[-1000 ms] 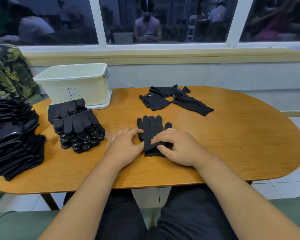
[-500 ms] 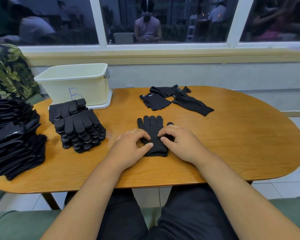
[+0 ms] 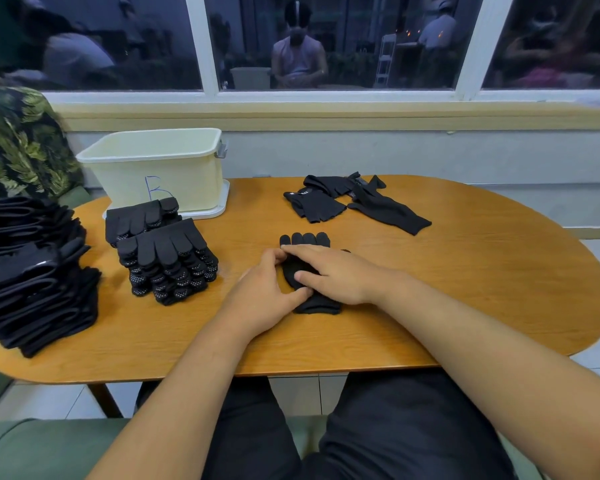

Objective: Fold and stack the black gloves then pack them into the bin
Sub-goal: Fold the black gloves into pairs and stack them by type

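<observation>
On the table [image 3: 465, 271] before the seated person, the black glove [image 3: 305, 239] lies pinned under the right hand [image 3: 340, 275], laid flat to smooth it, while the left hand [image 3: 264, 296], loosely spread, braces its edge, likely squaring it for the stack [image 3: 167, 258] beside the bin [image 3: 160, 168].

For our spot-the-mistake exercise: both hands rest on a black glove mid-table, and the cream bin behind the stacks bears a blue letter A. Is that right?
Not quite: in the head view the cream bin bears a blue letter B, not A. The left hand and right hand do rest on the black glove.
</observation>
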{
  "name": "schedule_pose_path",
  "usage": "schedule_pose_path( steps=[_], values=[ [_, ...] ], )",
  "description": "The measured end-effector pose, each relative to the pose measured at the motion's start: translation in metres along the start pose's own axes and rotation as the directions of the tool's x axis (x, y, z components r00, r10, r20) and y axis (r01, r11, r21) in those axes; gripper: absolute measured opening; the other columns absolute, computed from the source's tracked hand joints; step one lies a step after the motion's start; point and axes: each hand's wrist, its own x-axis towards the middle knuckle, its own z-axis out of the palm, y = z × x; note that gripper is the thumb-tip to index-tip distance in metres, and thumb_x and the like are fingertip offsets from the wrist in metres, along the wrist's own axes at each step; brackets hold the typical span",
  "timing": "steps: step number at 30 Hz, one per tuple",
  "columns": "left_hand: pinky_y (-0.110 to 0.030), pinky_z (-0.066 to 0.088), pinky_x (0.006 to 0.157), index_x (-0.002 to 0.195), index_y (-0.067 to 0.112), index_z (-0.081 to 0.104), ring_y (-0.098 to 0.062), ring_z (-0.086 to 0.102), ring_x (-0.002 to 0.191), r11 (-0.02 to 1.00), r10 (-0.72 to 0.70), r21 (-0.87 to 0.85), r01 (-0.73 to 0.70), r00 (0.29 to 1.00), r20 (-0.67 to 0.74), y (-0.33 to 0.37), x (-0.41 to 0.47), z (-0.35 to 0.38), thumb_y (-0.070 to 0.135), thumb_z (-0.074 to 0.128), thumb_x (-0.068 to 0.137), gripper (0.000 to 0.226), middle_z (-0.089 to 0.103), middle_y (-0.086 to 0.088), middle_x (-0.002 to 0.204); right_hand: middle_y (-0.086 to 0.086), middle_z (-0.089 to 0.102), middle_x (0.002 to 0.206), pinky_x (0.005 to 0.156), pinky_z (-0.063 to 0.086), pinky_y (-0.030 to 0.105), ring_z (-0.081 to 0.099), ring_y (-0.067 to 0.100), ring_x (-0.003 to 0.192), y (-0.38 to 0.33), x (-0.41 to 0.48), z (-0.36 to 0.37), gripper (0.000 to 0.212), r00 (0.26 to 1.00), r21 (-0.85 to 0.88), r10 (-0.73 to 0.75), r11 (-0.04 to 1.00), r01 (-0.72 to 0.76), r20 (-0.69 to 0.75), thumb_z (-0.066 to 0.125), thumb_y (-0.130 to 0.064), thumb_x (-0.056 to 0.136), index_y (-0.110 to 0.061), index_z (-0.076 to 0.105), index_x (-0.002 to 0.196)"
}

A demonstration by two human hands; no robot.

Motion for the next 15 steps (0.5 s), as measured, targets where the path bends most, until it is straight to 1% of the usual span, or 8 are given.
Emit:
schedule_pose_path(
  steps=[2, 4, 6, 9, 11, 12, 13, 15],
  values=[
    [-0.042, 0.047, 0.113, 0.151, 0.034, 0.034, -0.015, 0.049, 0.142, 1.0, -0.016, -0.014, 0.016, 1.0, 0.015, -0.001, 0.001, 0.0, 0.067, 0.076, 0.083, 0.086, 0.048, 0.013, 0.159, -0.011, 0.019, 0.177, 0.133, 0.015, 0.041, 0.012, 0.007, 0.163, 0.011, 0.008, 0.0, 0.067, 0.996, -0.075, 0.023, 0.997, -0.016, 0.089, 0.037, -0.058, 0.111, -0.033, 0.019, 0.171],
    [-0.043, 0.045, 0.115, 0.151, 0.035, 0.032, -0.016, 0.047, 0.144, 1.0, -0.026, -0.009, 0.026, 0.999, 0.035, -0.001, 0.003, 0.001, 0.068, 0.076, 0.083, 0.087, 0.046, 0.013, 0.161, -0.011, 0.005, 0.179, 0.133, 0.003, 0.04, 0.0, 0.007, 0.164, 0.026, 0.013, -0.001, 0.074, 0.99, -0.139, 0.04, 0.99, -0.02, 0.139, 0.03, -0.071, 0.107, -0.038, 0.013, 0.171],
    [-0.043, 0.045, 0.115, 0.151, 0.036, 0.033, -0.017, 0.046, 0.145, 0.999, -0.034, 0.005, 0.033, 0.999, 0.039, -0.002, 0.005, 0.001, 0.069, 0.075, 0.083, 0.086, 0.047, 0.012, 0.159, -0.013, 0.0, 0.179, 0.132, 0.0, 0.041, -0.004, 0.007, 0.164, 0.036, 0.019, -0.004, 0.079, 0.987, -0.164, 0.07, 0.985, -0.045, 0.147, 0.026, -0.08, 0.103, -0.043, 0.009, 0.17],
    [-0.044, 0.045, 0.115, 0.149, 0.038, 0.036, -0.016, 0.046, 0.143, 0.999, -0.026, 0.02, 0.026, 0.999, 0.032, -0.003, 0.005, 0.001, 0.07, 0.073, 0.082, 0.083, 0.049, 0.011, 0.155, -0.013, 0.0, 0.179, 0.133, 0.002, 0.043, -0.003, 0.008, 0.164, 0.047, 0.027, -0.008, 0.078, 0.981, -0.174, 0.145, 0.977, -0.121, 0.13, 0.026, -0.081, 0.102, -0.045, 0.009, 0.17],
    [-0.044, 0.045, 0.116, 0.149, 0.038, 0.036, -0.016, 0.046, 0.143, 1.0, -0.01, 0.027, 0.01, 1.0, 0.02, -0.003, 0.003, 0.002, 0.07, 0.072, 0.083, 0.081, 0.049, 0.012, 0.154, -0.013, 0.004, 0.179, 0.134, 0.005, 0.044, 0.002, 0.009, 0.165, 0.052, 0.029, -0.009, 0.074, 0.982, -0.149, 0.173, 0.976, -0.161, 0.07, 0.029, -0.075, 0.105, -0.043, 0.013, 0.17],
    [-0.044, 0.044, 0.117, 0.15, 0.038, 0.036, -0.016, 0.045, 0.144, 1.0, -0.001, 0.029, 0.0, 1.0, 0.011, -0.002, 0.002, 0.003, 0.07, 0.072, 0.085, 0.081, 0.049, 0.012, 0.155, -0.012, 0.009, 0.179, 0.134, 0.008, 0.043, 0.006, 0.009, 0.164, 0.053, 0.028, -0.008, 0.071, 0.984, -0.123, 0.178, 0.977, -0.176, 0.009, 0.032, -0.071, 0.107, -0.042, 0.017, 0.17],
    [-0.044, 0.044, 0.117, 0.151, 0.037, 0.036, -0.015, 0.045, 0.145, 1.0, 0.007, 0.031, -0.007, 1.0, -0.002, -0.002, 0.001, 0.004, 0.069, 0.071, 0.086, 0.081, 0.048, 0.011, 0.156, -0.013, 0.016, 0.178, 0.133, 0.013, 0.042, 0.012, 0.009, 0.163, 0.053, 0.026, -0.006, 0.067, 0.981, -0.096, 0.179, 0.978, -0.186, -0.078, 0.036, -0.067, 0.108, -0.04, 0.024, 0.169],
    [-0.044, 0.042, 0.119, 0.154, 0.033, 0.036, -0.014, 0.043, 0.146, 0.999, 0.01, 0.032, -0.009, 1.0, -0.024, -0.001, 0.001, 0.004, 0.068, 0.072, 0.087, 0.084, 0.046, 0.01, 0.157, -0.014, 0.037, 0.17, 0.129, 0.029, 0.042, 0.031, 0.009, 0.156, 0.054, 0.016, -0.003, 0.056, 0.942, -0.057, 0.186, 0.976, -0.209, -0.278, 0.047, -0.054, 0.109, -0.039, 0.041, 0.162]
  ],
)
